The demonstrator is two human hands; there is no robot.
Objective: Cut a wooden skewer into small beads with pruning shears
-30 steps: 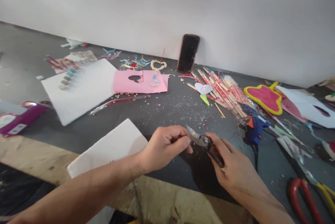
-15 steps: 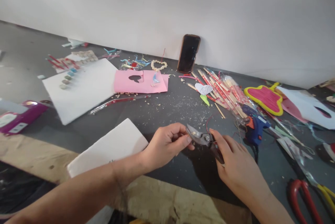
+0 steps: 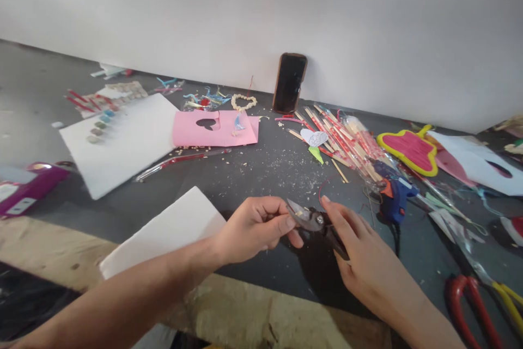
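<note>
A right hand (image 3: 368, 262) grips small cutters (image 3: 316, 224) near the table's front edge, blades narrowly parted; the left hand (image 3: 253, 229) pinches something at their tip, too small to identify. Wood crumbs (image 3: 286, 166) suggest cutting well underway; sticks (image 3: 343, 142) remain beyond.

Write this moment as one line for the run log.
right hand: grips cutters | left hand: fingertips at blades | glue gun: lying nearby

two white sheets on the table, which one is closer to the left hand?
The blank white sheet just beside the left hand. The other white sheet lies farther back and carries a row of small coloured dots near its far-left edge.
</note>
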